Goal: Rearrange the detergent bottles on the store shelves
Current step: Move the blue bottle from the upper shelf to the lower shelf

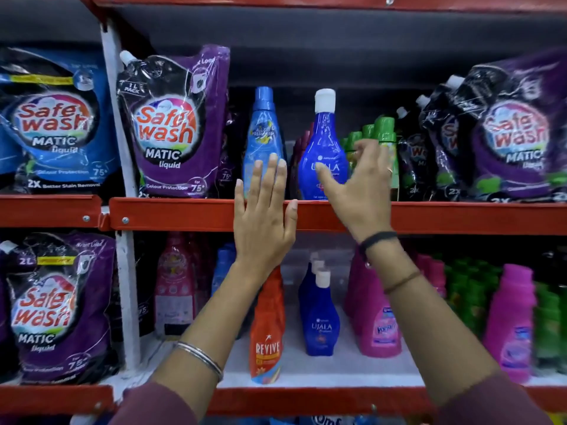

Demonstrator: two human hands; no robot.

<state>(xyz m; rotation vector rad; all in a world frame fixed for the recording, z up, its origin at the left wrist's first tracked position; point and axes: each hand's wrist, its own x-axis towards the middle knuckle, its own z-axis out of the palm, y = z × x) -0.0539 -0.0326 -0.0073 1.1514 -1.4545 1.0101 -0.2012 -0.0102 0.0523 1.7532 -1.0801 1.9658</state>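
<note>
A dark blue Ujala bottle point(322, 139) with a white cap stands on the upper red shelf point(171, 213). Left of it stands a light blue bottle point(262, 130). My left hand point(264, 222) is flat and open against the shelf's front edge, fingertips just below the light blue bottle. My right hand point(359, 185) is raised in front of the Ujala bottle's right side, fingers spread, holding nothing. Green-capped bottles point(383, 130) stand behind that hand.
Purple Safe Wash pouches point(175, 127) stand left of the bottles, more pouches point(503, 133) on the right. The lower shelf holds an orange Revive bottle point(267, 338), small Ujala bottles point(320, 317), pink bottles point(380, 326) and green bottles point(478, 302). A white upright post point(122, 167) divides the bays.
</note>
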